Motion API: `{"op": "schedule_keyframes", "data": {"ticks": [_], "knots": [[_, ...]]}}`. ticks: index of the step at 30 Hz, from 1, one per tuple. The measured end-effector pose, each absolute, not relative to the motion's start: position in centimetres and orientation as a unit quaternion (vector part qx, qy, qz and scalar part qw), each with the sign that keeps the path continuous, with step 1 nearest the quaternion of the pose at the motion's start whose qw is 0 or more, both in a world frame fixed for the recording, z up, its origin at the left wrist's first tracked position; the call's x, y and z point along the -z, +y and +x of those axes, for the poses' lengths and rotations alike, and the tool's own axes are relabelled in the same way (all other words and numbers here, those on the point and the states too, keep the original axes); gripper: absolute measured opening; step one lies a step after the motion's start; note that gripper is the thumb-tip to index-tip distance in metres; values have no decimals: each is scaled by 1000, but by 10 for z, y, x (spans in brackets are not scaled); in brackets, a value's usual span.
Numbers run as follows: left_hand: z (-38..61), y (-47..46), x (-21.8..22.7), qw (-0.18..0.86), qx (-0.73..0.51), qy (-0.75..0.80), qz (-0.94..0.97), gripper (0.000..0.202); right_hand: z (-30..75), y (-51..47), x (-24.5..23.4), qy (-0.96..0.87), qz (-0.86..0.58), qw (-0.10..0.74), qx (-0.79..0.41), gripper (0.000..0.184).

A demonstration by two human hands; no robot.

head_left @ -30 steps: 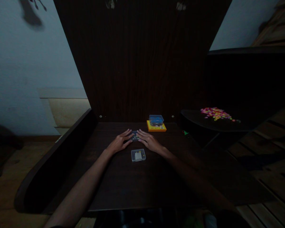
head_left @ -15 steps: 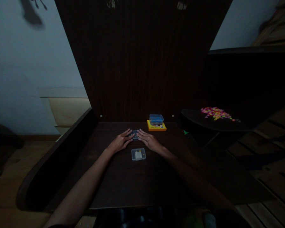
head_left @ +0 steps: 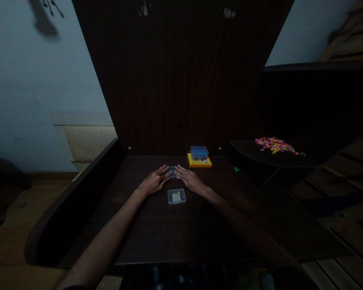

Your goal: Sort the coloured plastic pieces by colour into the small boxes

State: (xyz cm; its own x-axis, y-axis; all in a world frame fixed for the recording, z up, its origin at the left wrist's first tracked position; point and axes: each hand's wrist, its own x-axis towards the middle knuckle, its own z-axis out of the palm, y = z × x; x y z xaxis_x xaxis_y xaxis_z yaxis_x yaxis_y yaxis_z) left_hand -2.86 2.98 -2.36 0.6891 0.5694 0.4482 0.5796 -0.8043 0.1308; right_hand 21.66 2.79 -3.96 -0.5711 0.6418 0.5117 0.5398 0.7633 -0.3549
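Note:
My left hand (head_left: 154, 179) lies with its fingers stretched out at the left side of a small dark, see-through plastic case (head_left: 172, 173). From the other side, my right hand (head_left: 192, 180) rests its straight fingers on the same case. Fingers cover both ends of it, so only the middle shows, with small pale marks or pieces I cannot make out. Nearer to me, between my wrists, a clear plastic case (head_left: 177, 196) lies flat on the desk. It has a whitish square and small yellow bits in it. Neither hand touches this one.
At the back of the desk (head_left: 169, 237), a clear box with blue contents (head_left: 199, 152) sits on a yellow box (head_left: 199, 163). A pile of colourful small pieces (head_left: 274, 145) lies on the right-hand shelf. A raised side panel (head_left: 72, 201) borders the left.
The view has shifted very slightly. Both hands stay in place on the dark case, and the objects have not visibly moved.

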Motion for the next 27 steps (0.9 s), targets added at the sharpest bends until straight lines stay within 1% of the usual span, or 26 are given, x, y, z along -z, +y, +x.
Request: {"op": "schedule_keyframes", "data": {"ticks": [4, 9, 12, 14, 16, 20, 23, 25, 27], "knots": [[-28, 30, 24, 11, 244, -311, -919, 40, 216, 27, 38, -884, -335, 316, -78, 41], [-28, 29, 23, -20, 247, -324, -913, 41, 214, 24, 35, -879, -348, 316, -79, 38], [-27, 30, 24, -54, 257, -333, -905, 43, 214, 24, 34, -870, -361, 322, -96, 45], [-27, 30, 25, -81, 273, -340, -896, 48, 213, 26, 34, -859, -373, 330, -116, 55], [-26, 30, 24, -106, 289, -350, -885, 55, 213, 27, 34, -852, -382, 331, -136, 60], [-25, 24, 19, -137, 298, -377, -866, 72, 213, 28, 34, -849, -391, 321, -156, 51], [-26, 21, 15, -155, 292, -395, -857, 84, 216, 27, 32, -844, -387, 333, -162, 52], [-28, 21, 14, -171, 291, -401, -852, 89, 220, 27, 27, -841, -384, 345, -159, 52], [-30, 22, 15, -182, 292, -407, -846, 89, 226, 29, 20, -837, -389, 356, -145, 51]]}}
